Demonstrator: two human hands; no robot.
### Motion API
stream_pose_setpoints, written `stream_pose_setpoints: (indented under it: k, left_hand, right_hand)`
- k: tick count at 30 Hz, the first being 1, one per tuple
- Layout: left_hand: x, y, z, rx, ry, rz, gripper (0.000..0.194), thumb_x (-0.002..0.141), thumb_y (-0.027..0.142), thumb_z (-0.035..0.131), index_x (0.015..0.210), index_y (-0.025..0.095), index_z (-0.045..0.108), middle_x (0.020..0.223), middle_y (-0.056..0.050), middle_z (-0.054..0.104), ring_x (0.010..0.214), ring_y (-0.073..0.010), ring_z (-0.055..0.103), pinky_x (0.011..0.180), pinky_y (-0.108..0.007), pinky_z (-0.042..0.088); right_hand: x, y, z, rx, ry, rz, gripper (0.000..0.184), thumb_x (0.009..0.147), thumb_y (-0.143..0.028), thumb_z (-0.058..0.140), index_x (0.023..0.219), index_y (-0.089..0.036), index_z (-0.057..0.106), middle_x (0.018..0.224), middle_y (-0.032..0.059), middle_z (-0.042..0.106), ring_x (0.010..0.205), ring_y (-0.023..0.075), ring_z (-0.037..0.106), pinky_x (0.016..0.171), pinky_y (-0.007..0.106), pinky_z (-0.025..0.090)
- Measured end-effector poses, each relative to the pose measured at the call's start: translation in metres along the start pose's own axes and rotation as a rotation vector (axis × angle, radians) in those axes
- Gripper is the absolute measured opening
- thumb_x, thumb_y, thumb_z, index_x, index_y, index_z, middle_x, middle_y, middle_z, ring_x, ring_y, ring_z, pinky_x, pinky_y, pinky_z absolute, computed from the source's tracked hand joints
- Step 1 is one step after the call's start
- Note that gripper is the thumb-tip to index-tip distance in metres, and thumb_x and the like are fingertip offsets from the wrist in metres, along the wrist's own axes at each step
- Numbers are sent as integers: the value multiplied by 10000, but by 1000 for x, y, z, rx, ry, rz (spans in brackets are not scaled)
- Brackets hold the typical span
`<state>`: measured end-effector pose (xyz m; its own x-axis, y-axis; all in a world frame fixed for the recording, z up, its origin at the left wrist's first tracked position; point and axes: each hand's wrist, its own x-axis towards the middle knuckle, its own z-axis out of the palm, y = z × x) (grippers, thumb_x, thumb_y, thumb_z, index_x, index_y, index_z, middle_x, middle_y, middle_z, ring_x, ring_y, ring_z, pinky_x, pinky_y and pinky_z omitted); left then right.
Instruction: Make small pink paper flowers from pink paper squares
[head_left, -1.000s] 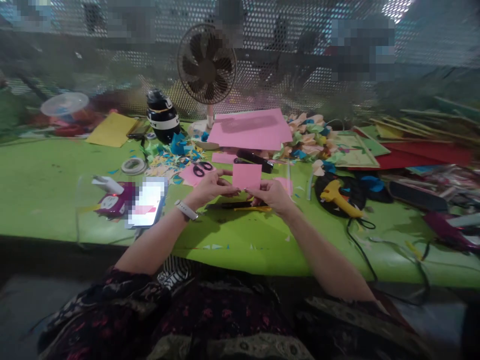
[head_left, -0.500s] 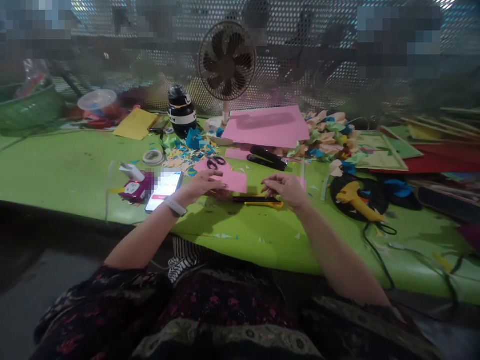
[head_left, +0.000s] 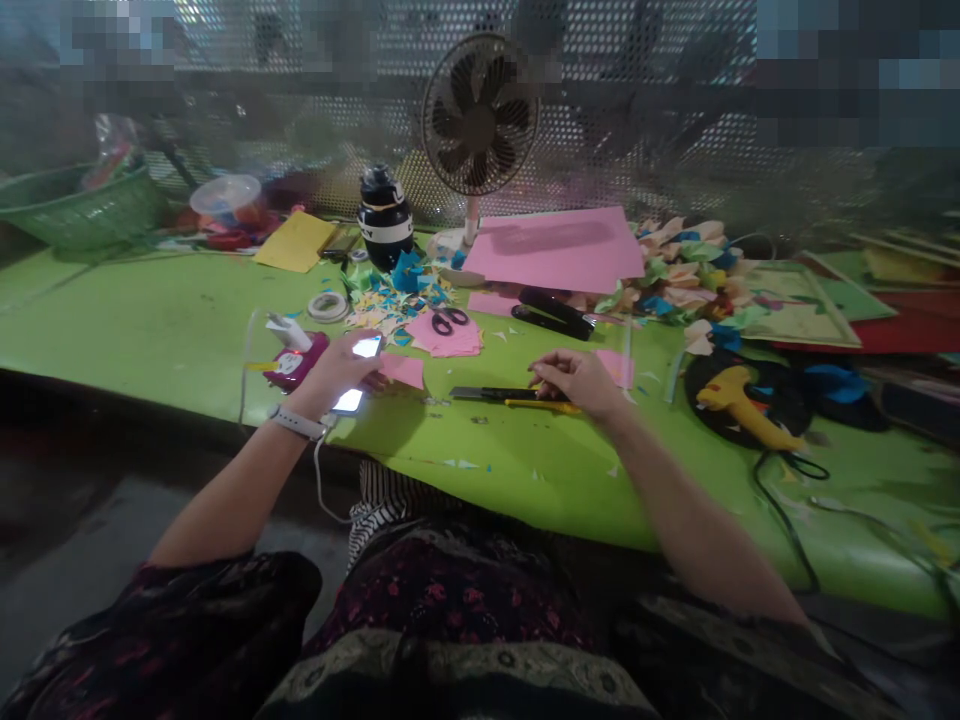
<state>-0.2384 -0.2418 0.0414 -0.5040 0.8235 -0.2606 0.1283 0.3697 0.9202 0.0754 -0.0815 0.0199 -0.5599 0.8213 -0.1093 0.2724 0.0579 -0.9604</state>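
My left hand (head_left: pixel 341 370) is over a lit phone (head_left: pixel 347 403), covering much of its screen. A small pink paper piece (head_left: pixel 403 371) sticks out from its fingers. Loosely curled, with a gap between thumb and fingers and nothing visible in them, my right hand (head_left: pixel 566 380) hovers by a slim black tool (head_left: pixel 495 393) and a thin yellow tool (head_left: pixel 536 404). Beyond the hands, black-handled scissors (head_left: pixel 450 321) rest on pink paper cutouts (head_left: pixel 457 343). A black stapler (head_left: pixel 551 314) lies farther back.
A yellow glue gun (head_left: pixel 739 403) with a cord lies at right. Behind are a fan (head_left: pixel 481 115), a dark bottle (head_left: pixel 385 222), large pink sheets (head_left: pixel 555 245) and paper flowers (head_left: pixel 686 265). A tape roll (head_left: pixel 328 306) and purple device (head_left: pixel 300 362) stand left. A white cable (head_left: pixel 319 470) hangs over the edge.
Both hands held the pink paper up; the right let go. The left has carried it left and down to the phone. The right hand stayed near the tools. The view has swung left.
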Motion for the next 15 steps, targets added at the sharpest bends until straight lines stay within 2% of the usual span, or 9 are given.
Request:
stream_pose_setpoints:
  k: [2, 6, 10, 15]
  left_hand:
    - [1, -1, -2, 6, -10, -13, 475, 773, 177, 744, 1239, 137, 663, 667, -43, 728, 557, -160, 693, 564, -266, 573]
    - [9, -8, 1, 20, 3, -39, 133, 792, 190, 715, 895, 113, 747, 665, -71, 731, 580, -149, 699, 577, -249, 578]
    - [18, -17, 0, 42, 34, 47, 142, 773, 216, 711, 858, 107, 745, 678, -86, 743, 611, -171, 722, 608, -276, 603]
    - [21, -17, 5, 142, 118, 118, 157, 759, 182, 677, 874, 97, 742, 662, -78, 732, 606, -177, 728, 597, -275, 603]
  right_hand:
    - [0, 2, 1, -35, -7, 15, 296, 763, -423, 812, 830, -160, 696, 753, 54, 751, 571, 95, 643, 549, 228, 540]
    - [0, 6, 2, -76, -14, 21, 276, 793, -421, 777, 862, -164, 702, 789, 55, 753, 596, 98, 641, 567, 243, 548]
    - [0, 9, 1, -92, -14, 2, 304, 790, -452, 764, 872, -165, 704, 802, 62, 753, 616, 111, 649, 590, 270, 566]
    - [-2, 7, 3, -132, -20, -21, 317, 800, -462, 753, 876, -159, 700, 809, 72, 756, 631, 128, 666, 599, 288, 581]
